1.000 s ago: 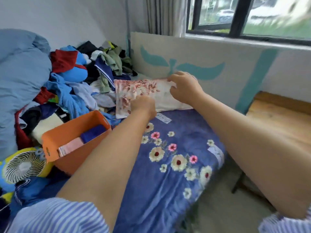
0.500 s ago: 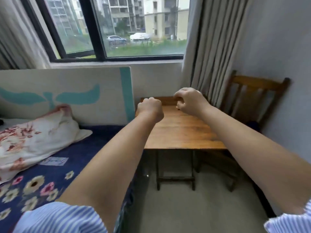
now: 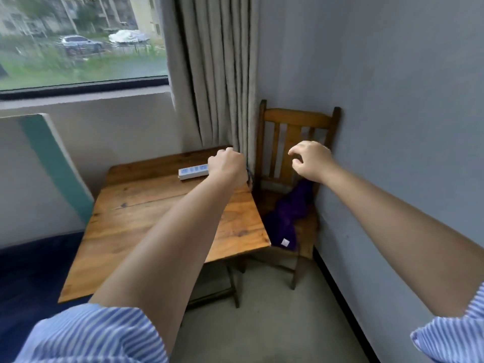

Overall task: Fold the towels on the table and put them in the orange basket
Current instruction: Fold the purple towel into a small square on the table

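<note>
A purple towel (image 3: 289,213) lies crumpled on the seat of a wooden chair (image 3: 296,121) in the corner, a white label showing at its near end. My right hand (image 3: 310,159) hovers above it in front of the chair back, fingers loosely curled and holding nothing. My left hand (image 3: 227,165) is a closed fist over the far right corner of the wooden table (image 3: 157,218), also holding nothing. The orange basket is out of view.
A white power strip (image 3: 192,172) lies at the table's far edge beside my left fist. Grey curtains (image 3: 217,74) hang behind the table. A blue-covered bed (image 3: 28,273) borders the table on the left. The grey wall (image 3: 406,127) stands close on the right.
My view has swung right from the bed, pillow and orange basket to the table and chair. Both hands came along; the right hand has loosened from a fist and reached over the chair.
</note>
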The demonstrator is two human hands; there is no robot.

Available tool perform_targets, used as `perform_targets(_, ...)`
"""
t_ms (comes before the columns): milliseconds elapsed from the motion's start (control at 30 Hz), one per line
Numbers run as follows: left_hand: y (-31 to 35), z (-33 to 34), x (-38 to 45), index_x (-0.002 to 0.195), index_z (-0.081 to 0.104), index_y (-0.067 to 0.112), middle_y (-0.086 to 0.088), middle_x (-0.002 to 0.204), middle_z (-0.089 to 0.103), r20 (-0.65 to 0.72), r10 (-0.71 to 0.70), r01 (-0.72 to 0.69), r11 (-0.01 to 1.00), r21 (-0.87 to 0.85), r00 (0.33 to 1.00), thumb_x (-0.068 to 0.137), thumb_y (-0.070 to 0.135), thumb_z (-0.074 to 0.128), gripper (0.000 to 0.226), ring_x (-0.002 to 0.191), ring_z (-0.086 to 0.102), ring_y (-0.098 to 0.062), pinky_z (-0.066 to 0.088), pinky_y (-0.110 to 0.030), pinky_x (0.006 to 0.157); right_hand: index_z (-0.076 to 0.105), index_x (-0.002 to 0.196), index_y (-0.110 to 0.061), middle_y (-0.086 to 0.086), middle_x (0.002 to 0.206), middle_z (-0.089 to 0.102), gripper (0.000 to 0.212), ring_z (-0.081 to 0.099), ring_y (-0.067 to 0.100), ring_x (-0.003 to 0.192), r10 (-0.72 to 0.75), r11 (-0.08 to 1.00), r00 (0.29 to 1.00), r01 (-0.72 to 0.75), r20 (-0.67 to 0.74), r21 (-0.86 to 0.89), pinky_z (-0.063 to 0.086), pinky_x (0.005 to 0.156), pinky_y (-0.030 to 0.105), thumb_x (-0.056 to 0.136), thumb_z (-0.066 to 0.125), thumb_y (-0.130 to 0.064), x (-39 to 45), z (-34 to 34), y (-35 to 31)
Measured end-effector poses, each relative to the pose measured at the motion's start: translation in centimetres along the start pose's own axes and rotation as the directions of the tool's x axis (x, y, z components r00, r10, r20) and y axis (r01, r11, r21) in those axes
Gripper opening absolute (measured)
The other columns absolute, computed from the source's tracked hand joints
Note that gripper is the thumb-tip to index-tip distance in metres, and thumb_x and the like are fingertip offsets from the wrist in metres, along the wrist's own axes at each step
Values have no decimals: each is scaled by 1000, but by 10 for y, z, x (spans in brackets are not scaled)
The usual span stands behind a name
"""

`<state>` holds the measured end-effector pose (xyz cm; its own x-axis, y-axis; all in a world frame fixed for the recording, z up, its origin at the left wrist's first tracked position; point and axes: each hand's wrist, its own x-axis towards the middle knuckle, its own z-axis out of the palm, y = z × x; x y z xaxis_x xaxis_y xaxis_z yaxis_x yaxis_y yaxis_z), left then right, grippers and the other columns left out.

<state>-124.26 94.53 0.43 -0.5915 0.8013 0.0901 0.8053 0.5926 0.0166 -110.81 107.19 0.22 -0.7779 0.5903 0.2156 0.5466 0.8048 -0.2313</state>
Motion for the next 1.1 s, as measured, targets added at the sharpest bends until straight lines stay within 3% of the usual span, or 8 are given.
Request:
perform_targets(300, 45, 81, 165, 120, 56, 8, -13, 122, 48, 137, 163, -154, 986, -70, 977, 94, 18, 44, 30, 115, 45, -31, 42, -38, 87, 57, 120, -6, 13, 127, 56, 33, 49, 29, 118, 201, 979, 973, -201, 114, -11, 40, 95, 34, 90, 45, -11, 98, 74, 122)
perform_targets(433, 53, 135, 239, 123, 53, 8, -13, 124, 48, 259, 245, -226, 969, -103, 934, 96, 19, 40, 32, 116, 46, -31, 43, -40, 88, 56, 122, -7, 11, 130, 55, 33, 48, 28, 120, 306, 952, 925, -305, 225, -38, 39, 97, 34, 91, 44, -12, 150, 121, 164)
perform_targets(633, 72, 233, 305, 124, 50, 8, -13, 125, 48, 460, 270, -214, 962, -171, 846, 96, 19, 37, 33, 117, 45, -31, 42, -40, 91, 57, 121, -10, 7, 127, 57, 32, 52, 24, 115, 377, 918, 841, -395, 388, -37, 40, 94, 30, 91, 46, -16, 181, 220, 214)
perform_targets(867, 92, 354, 337, 123, 49, 8, -14, 129, 47, 664, 250, -162, 968, -192, 705, 96, 17, 36, 31, 118, 44, -32, 42, -39, 92, 57, 121, -14, 4, 125, 57, 32, 50, 21, 116, 396, 896, 758, -443, 519, -36, 41, 99, 33, 91, 50, -22, 183, 347, 261)
perform_targets(1000, 106, 430, 343, 118, 53, 8, -12, 125, 53, 722, 146, -22, 984, -178, 677, 97, 17, 37, 28, 114, 50, -28, 44, -37, 93, 56, 121, -24, -4, 123, 57, 31, 43, 17, 121, 468, 882, 758, -433, 455, -187, 18, 111, 38, 91, 47, -29, 179, 416, 284)
perform_targets(1100, 117, 478, 346, 113, 55, 8, -11, 120, 56, 735, 55, 95, 982, -161, 675, 97, 19, 38, 25, 110, 54, -25, 47, -35, 89, 51, 127, -26, -4, 122, 55, 37, 40, 18, 119, 479, 877, 789, -415, 385, -242, 16, 109, 38, 90, 47, -33, 175, 460, 301)
